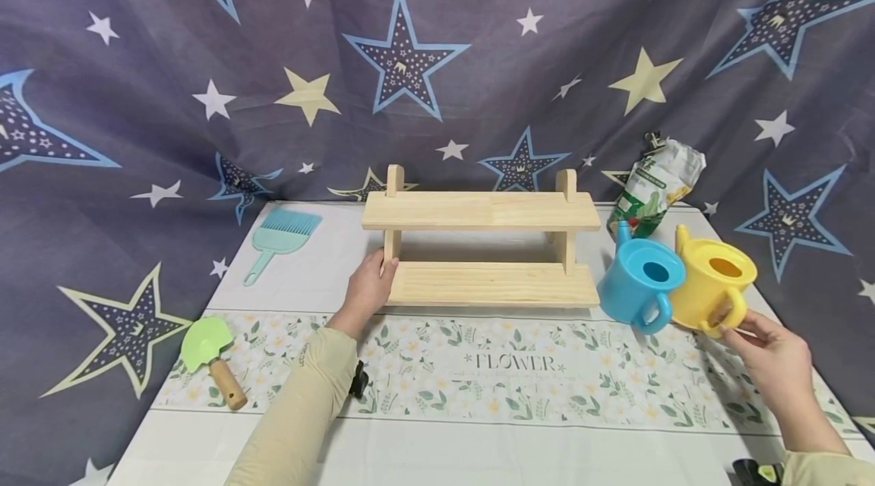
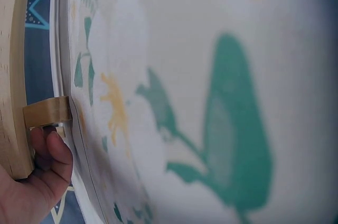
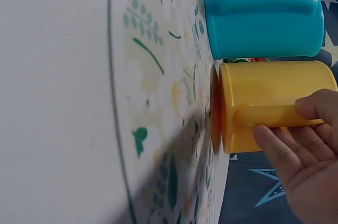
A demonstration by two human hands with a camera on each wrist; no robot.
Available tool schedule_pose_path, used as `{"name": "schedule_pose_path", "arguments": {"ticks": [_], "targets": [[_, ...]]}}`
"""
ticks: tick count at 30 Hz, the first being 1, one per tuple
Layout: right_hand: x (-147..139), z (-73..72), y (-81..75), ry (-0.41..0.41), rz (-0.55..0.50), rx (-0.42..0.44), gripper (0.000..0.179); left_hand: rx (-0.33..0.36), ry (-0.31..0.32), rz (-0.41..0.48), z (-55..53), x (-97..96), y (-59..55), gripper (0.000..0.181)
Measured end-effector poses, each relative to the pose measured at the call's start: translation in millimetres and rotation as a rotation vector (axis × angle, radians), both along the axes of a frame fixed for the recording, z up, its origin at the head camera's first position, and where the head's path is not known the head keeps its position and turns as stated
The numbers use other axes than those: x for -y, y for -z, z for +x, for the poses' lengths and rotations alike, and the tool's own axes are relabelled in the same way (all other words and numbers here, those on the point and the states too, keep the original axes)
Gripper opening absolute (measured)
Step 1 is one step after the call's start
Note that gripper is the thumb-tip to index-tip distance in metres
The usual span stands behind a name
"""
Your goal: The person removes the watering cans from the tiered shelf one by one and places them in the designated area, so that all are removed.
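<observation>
A two-tier wooden shelf (image 1: 478, 210) stands at the middle of the table. My left hand (image 1: 371, 290) grips the left end of its lower board, and in the left wrist view its fingers curl around the wood (image 2: 15, 76). On the right, the curled fingers of my right hand (image 1: 775, 357) hold the handle of a yellow watering can (image 1: 707, 273). The can is upright; a thin orange-brown disc (image 3: 215, 109) shows at its base in the right wrist view. Close beside it, between can and shelf, stands a blue watering can (image 1: 632, 281).
Behind the cans leans a clipped foil bag (image 1: 652, 190). A teal dustpan and brush set (image 1: 280, 235) lies at the back left, and a green trowel with a wooden handle (image 1: 212, 357) nearer on the left. A starry curtain (image 1: 451, 76) hangs behind the table.
</observation>
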State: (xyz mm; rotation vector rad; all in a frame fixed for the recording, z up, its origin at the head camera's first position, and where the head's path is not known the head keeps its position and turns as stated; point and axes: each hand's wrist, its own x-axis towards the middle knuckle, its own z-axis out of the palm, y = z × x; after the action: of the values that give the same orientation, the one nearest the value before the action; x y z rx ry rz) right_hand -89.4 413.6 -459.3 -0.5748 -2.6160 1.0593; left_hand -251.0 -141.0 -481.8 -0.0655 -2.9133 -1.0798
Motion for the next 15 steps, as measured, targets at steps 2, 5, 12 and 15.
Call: {"name": "schedule_pose_path", "arguments": {"ticks": [2, 5, 12, 15], "targets": [[-0.3, -0.8, 0.0, -0.017, 0.012, 0.015, 0.044, -0.001, 0.001, -0.001, 0.1, 0.3, -0.1, 0.048], [0.0, -2.3, 0.0, -0.046, 0.036, 0.032, 0.041, 0.004, 0.0, 0.001, 0.3, 0.3, -0.3, 0.049], [-0.7, -5.2, 0.0, -0.084, 0.055, 0.077, 0.041, 0.038, -0.016, 0.022, 0.7, -1.1, -1.3, 0.052], [-1.2, -5.5, 1.2, -0.088, 0.052, 0.083, 0.041, 0.04, -0.017, 0.027, 0.8, -1.3, -2.2, 0.051]]}}
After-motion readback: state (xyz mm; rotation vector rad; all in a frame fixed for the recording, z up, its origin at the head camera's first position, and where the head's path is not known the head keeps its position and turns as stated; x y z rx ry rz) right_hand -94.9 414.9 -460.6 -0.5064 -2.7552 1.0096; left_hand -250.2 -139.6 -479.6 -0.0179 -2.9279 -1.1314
